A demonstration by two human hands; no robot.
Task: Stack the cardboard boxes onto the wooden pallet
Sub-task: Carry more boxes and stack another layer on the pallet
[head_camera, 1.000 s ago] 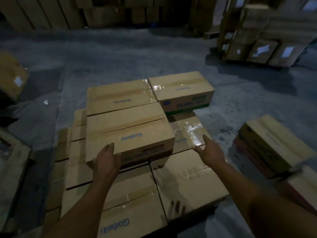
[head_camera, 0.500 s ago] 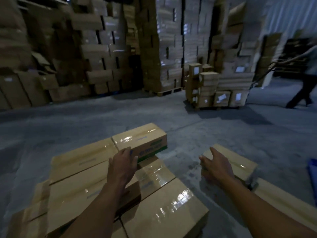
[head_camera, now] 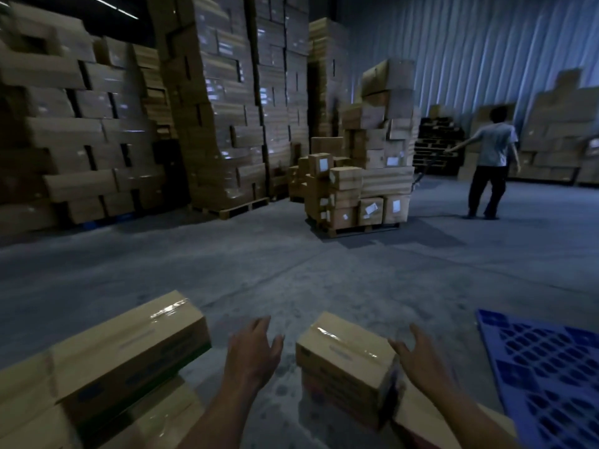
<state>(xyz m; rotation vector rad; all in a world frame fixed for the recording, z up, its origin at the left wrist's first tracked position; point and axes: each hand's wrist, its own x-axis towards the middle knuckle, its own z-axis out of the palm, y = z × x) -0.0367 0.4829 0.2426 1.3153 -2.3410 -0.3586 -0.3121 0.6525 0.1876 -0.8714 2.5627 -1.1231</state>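
Far left of and beyond the taped cardboard box (head_camera: 343, 350), which tops a short pile on the concrete floor (head_camera: 227, 273), a wall of stacked cartons (head_camera: 81, 131) fills the back of the warehouse, with taller wrapped stacks (head_camera: 233, 108) beside it. Nearer, and still left of that box, lie the stacked boxes (head_camera: 126, 354), their tops shiny with clear tape; what they rest on cannot be seen. The left hand (head_camera: 252, 351) hovers palm down with its fingers spread, over bare floor just left of the taped box and apart from it, holding nothing. The box itself lies flat, a strip of tape along its top, with darker boxes beneath it. Well behind it stands a loaded pallet (head_camera: 359, 179) of mixed cartons, some with white labels. The right hand (head_camera: 421, 358) is spread wide at the box's right end, fingers loose and gripping nothing; whether it touches the cardboard cannot be told. Under that forearm lies another box (head_camera: 431, 416), close against the pile. Far behind and to the right of the taped box a person (head_camera: 492, 163) in a light shirt and dark trousers faces away. A blue plastic pallet (head_camera: 544, 371) lies flat on the floor to the right of the box.
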